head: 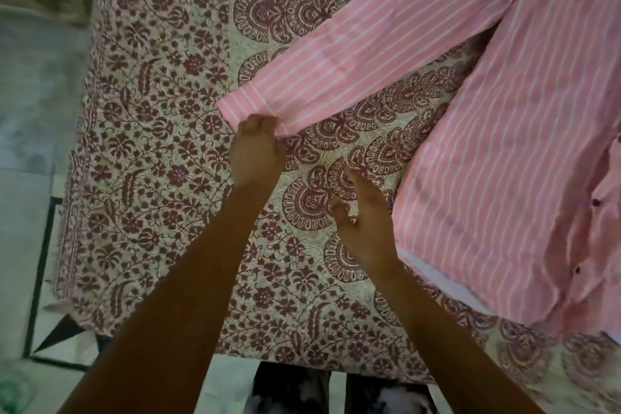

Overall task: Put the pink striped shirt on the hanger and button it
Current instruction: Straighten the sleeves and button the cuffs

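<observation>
Pinched in your left hand is the cuff of the pink striped shirt, spread on the bedspread. Your right hand hovers slack beside its hem. You're likely straightening it. No hanger shows, so fetch one next.

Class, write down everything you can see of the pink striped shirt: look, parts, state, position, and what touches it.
The pink striped shirt looks like thin woven cloth, pink with narrow white stripes. It lies spread, slightly creased, on the patterned bedspread, partly out of frame at right. One long sleeve stretches out flat; the left hand pinches its cuff. Small dark buttons dot its front edge.
</observation>
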